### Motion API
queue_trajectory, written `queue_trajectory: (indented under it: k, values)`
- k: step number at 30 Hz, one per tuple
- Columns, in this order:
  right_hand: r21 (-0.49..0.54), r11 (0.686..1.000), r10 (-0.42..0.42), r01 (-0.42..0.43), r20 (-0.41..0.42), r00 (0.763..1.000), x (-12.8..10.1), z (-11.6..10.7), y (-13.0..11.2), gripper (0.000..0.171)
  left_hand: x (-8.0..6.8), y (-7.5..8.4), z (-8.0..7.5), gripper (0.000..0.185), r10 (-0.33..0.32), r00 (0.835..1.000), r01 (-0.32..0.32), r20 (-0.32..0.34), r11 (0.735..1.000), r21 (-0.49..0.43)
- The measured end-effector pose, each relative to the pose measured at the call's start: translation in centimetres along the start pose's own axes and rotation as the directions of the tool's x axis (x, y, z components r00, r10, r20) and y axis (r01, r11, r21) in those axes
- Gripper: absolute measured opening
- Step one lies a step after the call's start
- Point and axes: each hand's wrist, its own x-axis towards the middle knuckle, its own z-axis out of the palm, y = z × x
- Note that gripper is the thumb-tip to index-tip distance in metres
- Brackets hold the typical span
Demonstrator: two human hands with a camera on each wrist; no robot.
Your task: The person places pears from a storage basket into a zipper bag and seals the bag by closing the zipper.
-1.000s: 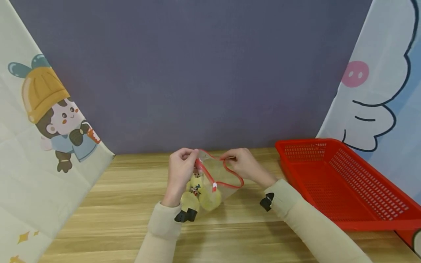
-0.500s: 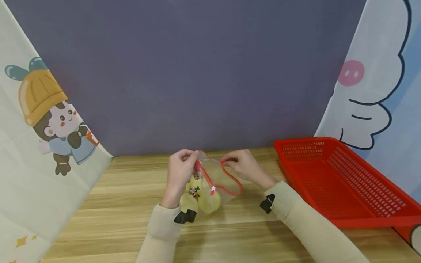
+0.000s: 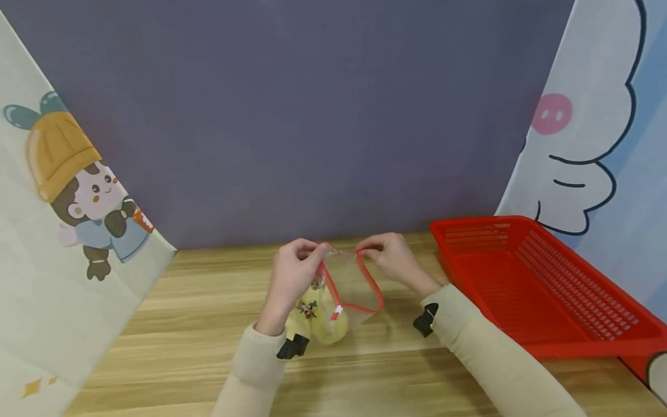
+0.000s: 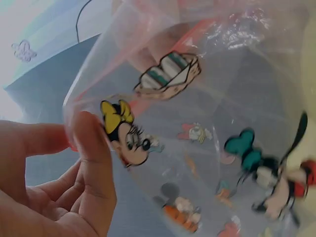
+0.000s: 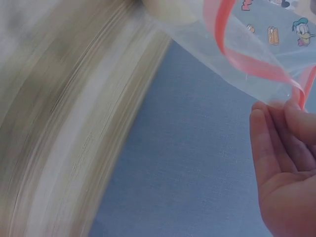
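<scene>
A clear zip bag with a red rim and cartoon prints hangs between both hands, its mouth spread apart. My left hand pinches one side of the rim between thumb and fingers. On the opposite side, the thumb and fingertips of my right hand pinch the red strip. A white-and-red slider sits at the near end of the zip. Pale yellow rounded things show through the bag's lower left part; their kind is unclear. In the left wrist view the bag covers much of the picture.
To the right stands a red perforated plastic basket. Beneath the hands lies a wood-grain table. A dark grey-blue backdrop rises behind, with printed cartoon cloths on both sides.
My left hand has shifted slightly to the right with its side of the rim. The rim opening has changed shape a little. Both hands still hold the bag.
</scene>
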Motion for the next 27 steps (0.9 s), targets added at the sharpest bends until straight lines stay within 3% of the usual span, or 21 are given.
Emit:
queue_trajectory:
  k: [5,7,9,11,14,17,21,24,27]
  values:
    - [0.007,1.000,0.005,-0.005,-0.012,1.000,0.0,0.0,-0.2,0.012,-0.9,0.7,-0.4,0.025,0.064,0.998,-0.063,-0.003,0.984,0.168]
    - [0.005,1.000,0.006,-0.006,-0.009,1.000,0.1,0.1,-0.3,0.012,-1.4,0.9,-0.6,0.024,0.138,0.990,-0.128,-0.024,0.959,0.254]
    - [0.005,1.000,0.009,-0.009,-0.006,1.000,0.1,0.1,-0.3,0.012,-2.0,1.0,-0.8,0.020,0.242,0.969,-0.212,-0.045,0.915,0.342]
    - [0.008,1.000,0.011,-0.011,-0.004,1.000,0.1,0.2,-0.3,0.012,-2.5,0.8,-0.8,0.013,0.379,0.924,-0.325,-0.050,0.848,0.419]
    - [0.010,1.000,0.015,-0.015,-0.002,1.000,0.1,0.3,-0.3,0.012,-3.4,0.3,-0.6,0.002,0.566,0.825,-0.488,-0.008,0.719,0.495]
    - [0.004,1.000,0.010,-0.010,-0.002,1.000,0.1,0.4,-0.3,0.012,-4.4,-0.5,-0.3,0.007,0.672,0.735,-0.613,0.092,0.600,0.513]
    - [-0.007,1.000,0.006,-0.006,-0.005,1.000,0.2,0.4,-0.4,0.012,-5.6,-1.5,0.4,0.022,0.696,0.668,-0.695,0.263,0.456,0.556]
    - [-0.014,1.000,0.012,-0.012,-0.007,1.000,0.1,0.4,-0.3,0.012,-6.2,-2.3,1.0,0.035,0.678,0.638,-0.703,0.365,0.320,0.634]
    - [-0.021,1.000,0.011,-0.011,-0.008,1.000,0.1,0.3,-0.3,0.012,-6.5,-2.9,1.3,0.038,0.664,0.617,-0.694,0.422,0.207,0.689]
